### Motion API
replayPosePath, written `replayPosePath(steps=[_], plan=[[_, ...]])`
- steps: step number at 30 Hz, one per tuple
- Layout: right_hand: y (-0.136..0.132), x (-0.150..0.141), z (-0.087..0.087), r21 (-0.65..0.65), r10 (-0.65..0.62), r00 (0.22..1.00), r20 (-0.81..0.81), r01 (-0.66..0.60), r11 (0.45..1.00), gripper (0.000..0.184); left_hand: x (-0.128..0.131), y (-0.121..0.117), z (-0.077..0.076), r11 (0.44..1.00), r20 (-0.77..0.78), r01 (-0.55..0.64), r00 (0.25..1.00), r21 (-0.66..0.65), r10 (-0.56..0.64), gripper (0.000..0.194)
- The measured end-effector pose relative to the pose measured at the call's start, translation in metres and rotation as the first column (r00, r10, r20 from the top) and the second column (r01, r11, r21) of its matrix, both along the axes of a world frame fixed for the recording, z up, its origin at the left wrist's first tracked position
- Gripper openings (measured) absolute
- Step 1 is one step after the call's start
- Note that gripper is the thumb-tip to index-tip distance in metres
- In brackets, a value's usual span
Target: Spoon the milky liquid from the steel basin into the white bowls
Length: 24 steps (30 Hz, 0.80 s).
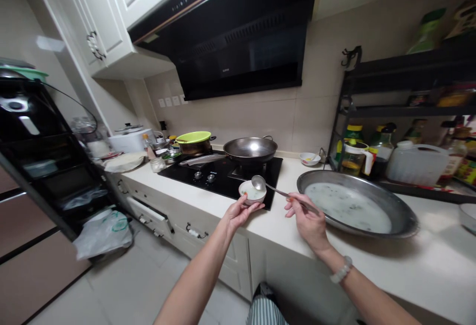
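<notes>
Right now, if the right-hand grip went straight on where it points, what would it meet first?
Likely the small bowl in the left-hand grip: from the right-hand grip, the ladle points that way. Depth is unclear, so the left fingertips could come first.

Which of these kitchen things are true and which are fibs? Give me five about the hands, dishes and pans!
1. The left hand holds a small bowl. True.
2. The right hand holds a fork. False: it holds a ladle.
3. The big metal basin is on the floor. False: it is on the counter.
4. A bracelet is on the right wrist. True.
5. The wok hangs on the wall. False: it is on the stove.
</notes>
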State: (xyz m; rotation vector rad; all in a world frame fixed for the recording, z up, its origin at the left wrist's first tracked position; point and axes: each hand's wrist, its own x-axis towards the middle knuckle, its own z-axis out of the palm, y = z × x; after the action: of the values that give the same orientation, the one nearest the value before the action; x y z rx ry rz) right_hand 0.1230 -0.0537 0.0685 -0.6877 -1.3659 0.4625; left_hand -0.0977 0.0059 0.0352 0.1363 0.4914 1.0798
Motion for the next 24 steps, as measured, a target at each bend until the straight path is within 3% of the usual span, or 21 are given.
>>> replayPosePath(steps=[3, 7, 13, 19, 21, 24], plan=[[0.007, 0.005, 0.002, -0.197, -0.093, 0.949, -0.301, 0.033, 0.980, 0.032, -0.002, 0.001, 0.001, 1.000, -0.038, -0.030, 0.999, 0.002, 0.030, 0.078], [0.008, 0.029, 0.006, -0.247, -0.130, 0.846, -0.517, -0.001, 0.969, 0.044, -0.002, 0.000, 0.006, 0.996, -0.086, -0.091, 0.992, 0.027, 0.093, 0.073], [-0.020, 0.083, 0.010, -0.211, -0.208, 0.806, -0.554, 0.105, 0.972, 0.043, 0.007, -0.006, 0.015, 0.967, -0.235, -0.255, 0.939, 0.011, 0.250, 0.049], [-0.052, 0.117, 0.002, -0.267, -0.364, 0.725, -0.585, 0.251, 0.930, 0.045, 0.017, -0.019, 0.015, 0.891, -0.430, -0.444, 0.789, 0.093, 0.438, 0.011], [-0.059, 0.125, -0.004, -0.279, -0.403, 0.715, -0.571, 0.293, 0.915, 0.043, 0.024, -0.032, 0.015, 0.865, -0.482, -0.495, 0.741, 0.079, 0.468, 0.012], [-0.070, 0.134, -0.012, -0.288, -0.435, 0.712, -0.551, 0.328, 0.900, 0.040, 0.046, -0.065, 0.008, 0.918, -0.540, -0.379, 0.751, 0.120, 0.381, 0.014]])
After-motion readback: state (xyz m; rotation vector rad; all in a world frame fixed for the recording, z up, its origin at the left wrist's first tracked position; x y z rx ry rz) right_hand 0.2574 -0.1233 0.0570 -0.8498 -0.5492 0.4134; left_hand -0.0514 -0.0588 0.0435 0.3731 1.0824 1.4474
